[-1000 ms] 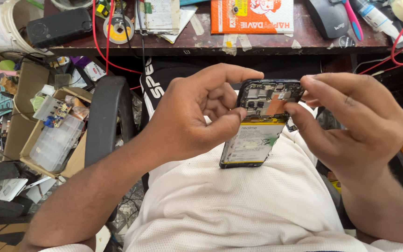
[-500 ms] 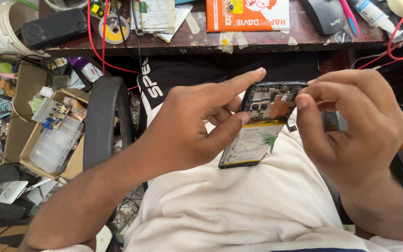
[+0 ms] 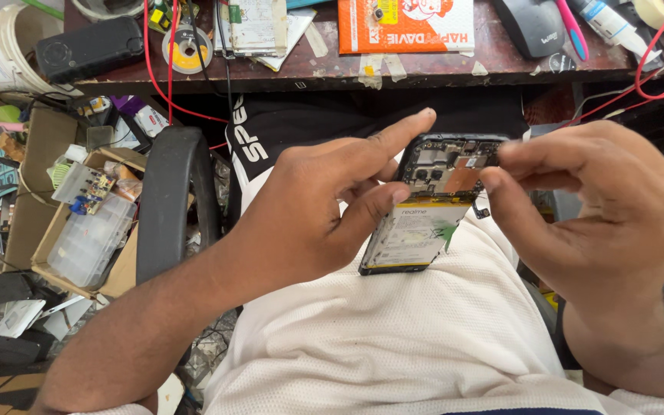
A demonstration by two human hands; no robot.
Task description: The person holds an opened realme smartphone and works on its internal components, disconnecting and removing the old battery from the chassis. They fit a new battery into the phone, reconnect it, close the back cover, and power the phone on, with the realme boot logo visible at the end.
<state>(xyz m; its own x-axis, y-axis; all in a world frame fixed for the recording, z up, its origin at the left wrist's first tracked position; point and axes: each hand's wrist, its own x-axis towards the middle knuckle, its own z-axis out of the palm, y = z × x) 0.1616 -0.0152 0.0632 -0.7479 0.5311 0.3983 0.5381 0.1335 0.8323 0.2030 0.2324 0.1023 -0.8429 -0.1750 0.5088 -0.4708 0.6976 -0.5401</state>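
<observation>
Meanwhile, compared with half a second before, my left index finger had stretched out straighter, pointing past the top corner of the opened smartphone [image 3: 432, 204], and my right hand [image 3: 585, 223] had pulled its fingertips closer together at the upper right edge of the board. One phone lay there, back cover off, one pale battery and one circuit board showing; its lower end rested on my white shirt [image 3: 393, 338] over my lap, its top tilted up toward the workbench [image 3: 439, 73]. My left hand [image 3: 313, 211] gripped the phone's left edge, thumb pressed on the battery side, other fingers curled behind. My right hand was half closed, thumb and forefinger pinched near the board; whether they held anything, I could not tell. Two hands, both mine, wrists bent inward. One cardboard box [image 3: 78, 230] of small parts sat at my left.
</observation>
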